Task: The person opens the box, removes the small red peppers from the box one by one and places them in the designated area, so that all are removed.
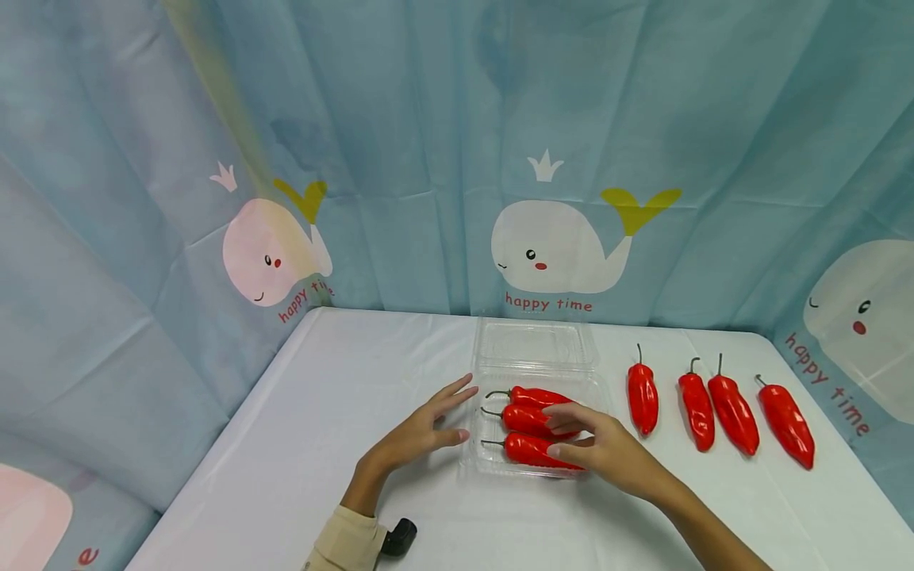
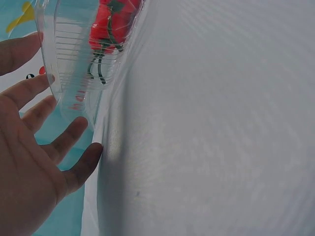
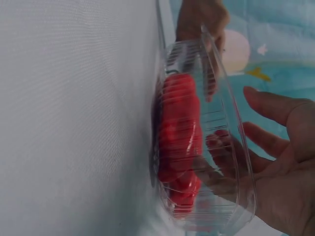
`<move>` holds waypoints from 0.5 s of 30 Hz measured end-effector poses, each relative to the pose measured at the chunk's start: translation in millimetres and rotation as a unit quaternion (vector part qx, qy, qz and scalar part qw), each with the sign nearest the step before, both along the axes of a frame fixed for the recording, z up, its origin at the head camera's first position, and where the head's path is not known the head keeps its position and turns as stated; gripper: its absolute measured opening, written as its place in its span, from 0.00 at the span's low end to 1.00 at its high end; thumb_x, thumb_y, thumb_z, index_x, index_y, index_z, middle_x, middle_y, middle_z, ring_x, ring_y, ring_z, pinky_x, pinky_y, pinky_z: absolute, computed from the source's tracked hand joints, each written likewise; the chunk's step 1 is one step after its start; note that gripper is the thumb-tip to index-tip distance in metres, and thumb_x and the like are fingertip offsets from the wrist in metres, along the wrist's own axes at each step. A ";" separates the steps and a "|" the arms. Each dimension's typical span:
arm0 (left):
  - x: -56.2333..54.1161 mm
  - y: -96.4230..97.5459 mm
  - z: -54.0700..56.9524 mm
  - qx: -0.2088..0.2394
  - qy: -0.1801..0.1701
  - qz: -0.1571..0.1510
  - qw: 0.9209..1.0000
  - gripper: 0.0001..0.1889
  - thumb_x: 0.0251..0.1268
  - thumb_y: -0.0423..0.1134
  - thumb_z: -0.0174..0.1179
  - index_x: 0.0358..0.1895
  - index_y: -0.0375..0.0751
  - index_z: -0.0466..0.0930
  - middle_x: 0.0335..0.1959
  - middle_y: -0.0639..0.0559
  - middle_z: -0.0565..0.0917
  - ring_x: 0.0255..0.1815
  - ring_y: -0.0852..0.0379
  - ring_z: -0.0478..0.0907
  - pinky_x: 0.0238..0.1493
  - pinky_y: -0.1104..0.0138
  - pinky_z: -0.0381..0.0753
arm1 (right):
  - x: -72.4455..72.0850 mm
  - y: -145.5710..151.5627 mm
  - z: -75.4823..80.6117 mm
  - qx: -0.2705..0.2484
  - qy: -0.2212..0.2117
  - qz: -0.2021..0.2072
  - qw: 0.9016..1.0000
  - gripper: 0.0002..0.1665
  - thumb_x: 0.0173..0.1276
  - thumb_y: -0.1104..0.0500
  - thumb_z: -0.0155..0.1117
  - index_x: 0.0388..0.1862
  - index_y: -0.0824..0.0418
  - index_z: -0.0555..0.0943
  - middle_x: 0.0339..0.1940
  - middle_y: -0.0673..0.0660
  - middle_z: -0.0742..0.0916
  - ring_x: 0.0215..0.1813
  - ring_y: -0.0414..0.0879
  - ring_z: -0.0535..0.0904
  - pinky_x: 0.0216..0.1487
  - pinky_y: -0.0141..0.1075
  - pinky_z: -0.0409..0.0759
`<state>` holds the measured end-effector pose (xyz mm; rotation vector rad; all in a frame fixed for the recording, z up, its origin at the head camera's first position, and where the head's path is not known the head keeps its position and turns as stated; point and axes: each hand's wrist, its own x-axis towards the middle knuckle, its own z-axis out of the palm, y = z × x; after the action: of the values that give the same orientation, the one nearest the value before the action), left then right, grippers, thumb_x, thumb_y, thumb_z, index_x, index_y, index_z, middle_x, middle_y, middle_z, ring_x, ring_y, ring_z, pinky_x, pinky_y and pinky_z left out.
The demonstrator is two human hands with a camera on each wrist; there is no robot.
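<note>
A clear plastic clamshell box (image 1: 600, 388) stands on the table with its lid (image 1: 535, 342) folded back. Inside, three red peppers (image 1: 524, 448) lie side by side, their stems toward the left. My left hand (image 1: 428, 424) is at the box's left side, fingers spread and holding nothing; in the left wrist view its fingertips (image 2: 76, 125) are right at the clear wall. My right hand (image 1: 607, 444) hovers over the right ends of the peppers, thumb and fingers apart and relaxed. Through the clear wall in the right wrist view, some of its fingers (image 3: 221, 142) show beside the red peppers (image 3: 179, 128).
Right of the box, several more red peppers (image 1: 731, 412) lie on the white table (image 1: 343, 373), stems pointing away. A light blue curtain (image 1: 428, 159) with whale prints hangs behind the table and along both sides. A black device (image 1: 400, 538) sits at the left wrist by a beige sleeve (image 1: 346, 541).
</note>
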<state>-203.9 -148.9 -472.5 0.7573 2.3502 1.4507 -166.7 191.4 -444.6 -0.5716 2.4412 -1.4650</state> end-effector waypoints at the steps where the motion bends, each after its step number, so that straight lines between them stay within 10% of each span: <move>1: -0.1 0.1 0.2 0.000 0.000 0.000 1.000 0.38 0.73 0.43 0.61 0.84 0.46 0.62 0.89 0.53 0.50 0.89 0.42 0.46 0.81 0.33 0.54 | -0.5 -0.5 -0.4 0.004 0.001 0.002 1.000 0.34 0.70 0.50 0.75 0.71 0.60 0.78 0.61 0.61 0.86 0.63 0.58 0.82 0.55 0.29 0.85; 15: 0.0 0.3 -0.2 -0.003 -0.001 0.001 1.000 0.38 0.73 0.43 0.61 0.84 0.47 0.62 0.89 0.54 0.50 0.89 0.41 0.45 0.81 0.32 0.53 | -3.2 -11.1 1.0 0.026 0.002 0.012 1.000 0.31 0.69 0.52 0.76 0.68 0.58 0.81 0.60 0.58 0.87 0.62 0.54 0.82 0.56 0.31 0.85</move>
<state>-204.0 -148.5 -472.7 0.7530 2.3532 1.4437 -169.8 180.4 -443.7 -0.5914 2.4580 -1.3885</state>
